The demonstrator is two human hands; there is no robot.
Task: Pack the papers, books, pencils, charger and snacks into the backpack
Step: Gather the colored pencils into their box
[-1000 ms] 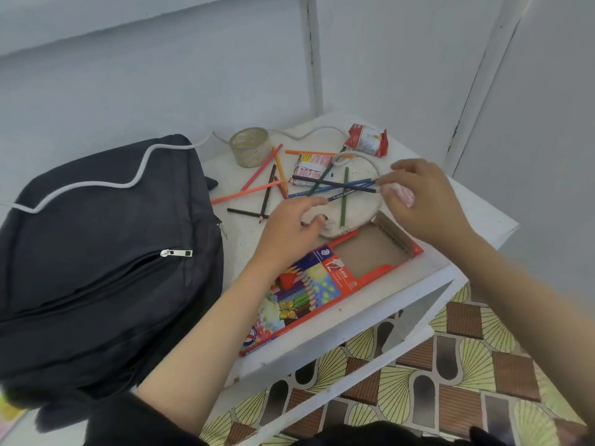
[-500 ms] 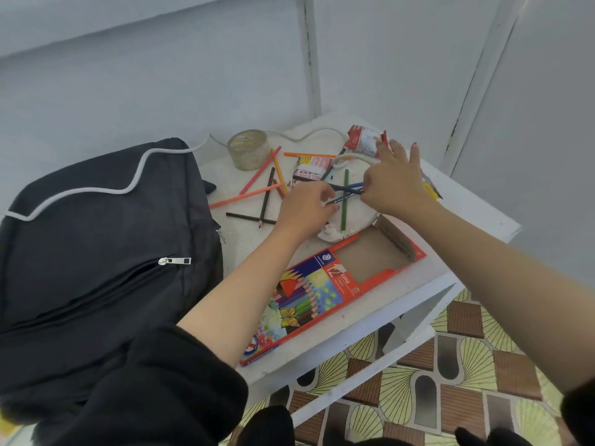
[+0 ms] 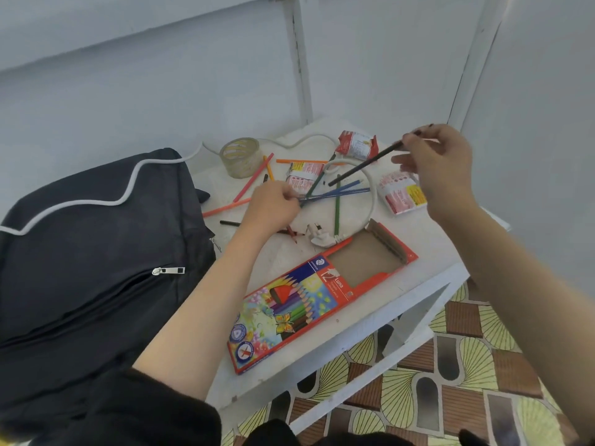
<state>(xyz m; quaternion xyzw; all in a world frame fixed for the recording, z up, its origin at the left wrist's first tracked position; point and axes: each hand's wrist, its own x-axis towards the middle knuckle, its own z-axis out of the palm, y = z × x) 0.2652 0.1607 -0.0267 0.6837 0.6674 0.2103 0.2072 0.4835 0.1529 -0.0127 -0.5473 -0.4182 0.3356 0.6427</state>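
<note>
Pencil [image 3: 363, 165], black, pinched at top end by my right hand [image 3: 441, 169], held above table [image 3: 428, 252], tip over cable [image 3: 373, 204]. My left hand [image 3: 273, 204] grips bunch [image 3: 335, 193] fanned on table. Best, I judge: add black one to bunch, square tips, slide into box [image 3: 289, 310], then backpack [image 3: 80, 252] alongside.

The right grip [image 3: 441, 165] pinches a dark pencil [image 3: 365, 163] above the tabletop [image 3: 428, 246]; the left grip [image 3: 273, 204] clutches several blue pencils [image 3: 341, 191] by their ends. An open pencil box [image 3: 289, 310] lies near the edge, beside the black backpack [image 3: 80, 252].
</note>
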